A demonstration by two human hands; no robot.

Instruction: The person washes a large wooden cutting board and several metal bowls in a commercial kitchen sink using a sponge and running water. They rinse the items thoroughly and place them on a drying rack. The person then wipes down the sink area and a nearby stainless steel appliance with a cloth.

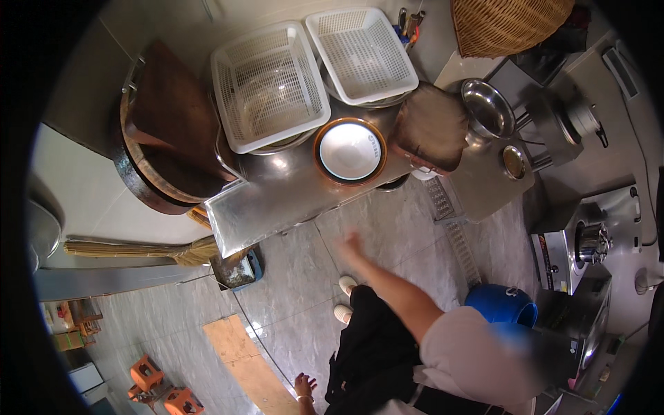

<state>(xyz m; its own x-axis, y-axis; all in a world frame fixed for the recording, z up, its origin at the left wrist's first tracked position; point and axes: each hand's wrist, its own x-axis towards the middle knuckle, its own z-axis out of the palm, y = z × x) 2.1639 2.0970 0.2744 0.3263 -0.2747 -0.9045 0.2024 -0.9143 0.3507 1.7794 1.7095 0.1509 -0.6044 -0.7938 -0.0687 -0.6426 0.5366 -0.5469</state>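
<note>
My right hand is blurred by motion above the tiled floor, near the front edge of a stainless steel table; its fingers cannot be made out. Lower down, my left hand, with a band at the wrist, hangs over the floor, fingers apart and holding nothing. On the table, a white bowl with writing sits inside a brown-rimmed bowl. Behind stand two white plastic baskets, with metal basins under them. A worn wooden block is to the right of the bowls.
A round wooden chopping block and cleaver-shaped brown board stand left. A straw broom lies near a dustpan. Orange stools, a blue barrel, a floor drain and a stove with a pot surround the floor.
</note>
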